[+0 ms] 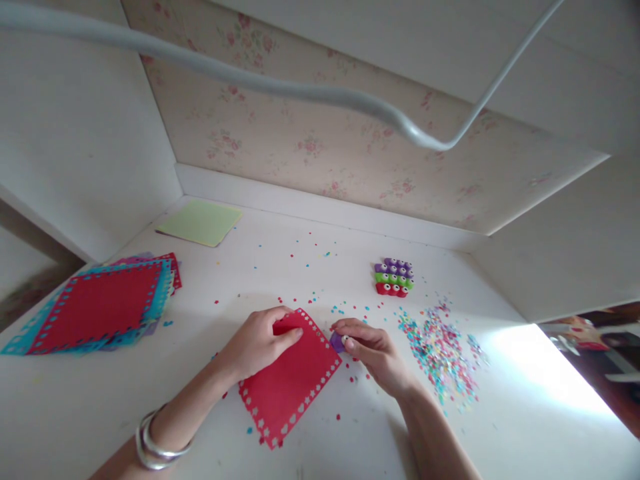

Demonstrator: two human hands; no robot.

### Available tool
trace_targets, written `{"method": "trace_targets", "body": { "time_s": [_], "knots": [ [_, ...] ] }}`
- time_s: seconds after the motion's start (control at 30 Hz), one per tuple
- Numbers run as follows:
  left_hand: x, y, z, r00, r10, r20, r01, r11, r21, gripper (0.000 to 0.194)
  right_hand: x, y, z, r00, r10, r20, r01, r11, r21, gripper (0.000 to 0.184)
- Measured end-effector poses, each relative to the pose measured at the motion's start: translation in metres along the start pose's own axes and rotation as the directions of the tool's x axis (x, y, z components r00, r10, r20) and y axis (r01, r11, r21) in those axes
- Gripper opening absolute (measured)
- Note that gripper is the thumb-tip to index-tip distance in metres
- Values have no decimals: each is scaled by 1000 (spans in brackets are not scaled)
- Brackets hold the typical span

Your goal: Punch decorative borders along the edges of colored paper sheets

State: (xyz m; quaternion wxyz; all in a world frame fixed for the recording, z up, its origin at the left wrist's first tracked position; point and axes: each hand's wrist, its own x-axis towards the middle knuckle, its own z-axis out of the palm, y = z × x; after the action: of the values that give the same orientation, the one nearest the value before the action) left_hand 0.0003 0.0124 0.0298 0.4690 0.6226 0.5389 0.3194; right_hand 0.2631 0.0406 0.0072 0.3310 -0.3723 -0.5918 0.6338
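A red paper sheet (295, 373) with small shapes punched along its edges lies at an angle before me. My left hand (263, 340) grips its upper left corner, thumb on top and fingers beneath. At the sheet's right edge my right hand (370, 347) is closed around a small purple craft punch (338, 342) with a white spot on it. The fingers partly cover the punch, and whether the paper sits in its slot I cannot tell. Red and blue paper bits are scattered close by.
Several purple, green and red punches (394, 277) stand in rows behind my right hand. A heap of coloured confetti (445, 353) spreads at right. On the left lies a stack of punched sheets (100, 307); pale green paper (200, 222) is behind. A white cable (300, 90) crosses above.
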Motion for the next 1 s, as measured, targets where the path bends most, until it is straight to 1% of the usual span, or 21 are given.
{"method": "trace_targets", "body": {
  "time_s": [0.07,0.17,0.23,0.37,0.5,0.63,0.8,1.0],
  "knots": [
    [0,0,0,1000,4,-3,-4,1000,11,17,-1,-2,0,1000,-15,21,16,999,-29,17],
    [1,-2,0,1000,11,-28,-9,998,68,18,-1,-4,-1,998,-14,58,18,997,-76,18],
    [1,-3,1,999,7,-39,-3,995,101,18,-1,-4,-2,995,-31,92,42,991,-127,19],
    [1,-4,1,1000,-2,-21,5,993,120,19,0,-5,-5,986,-73,152,106,969,-224,21],
    [2,-6,2,999,1,-34,4,988,155,20,-1,-10,-5,974,-68,216,131,947,-294,21],
    [1,-6,2,1000,1,-30,3,988,157,21,-2,-12,-4,979,-29,202,85,959,-271,20],
    [0,-5,2,1000,18,-23,-14,980,200,20,-2,-9,0,971,40,234,3,984,-180,22],
    [0,-2,2,999,34,-12,-30,973,231,19,-1,-11,6,973,29,230,20,978,-207,19]
  ]
}}
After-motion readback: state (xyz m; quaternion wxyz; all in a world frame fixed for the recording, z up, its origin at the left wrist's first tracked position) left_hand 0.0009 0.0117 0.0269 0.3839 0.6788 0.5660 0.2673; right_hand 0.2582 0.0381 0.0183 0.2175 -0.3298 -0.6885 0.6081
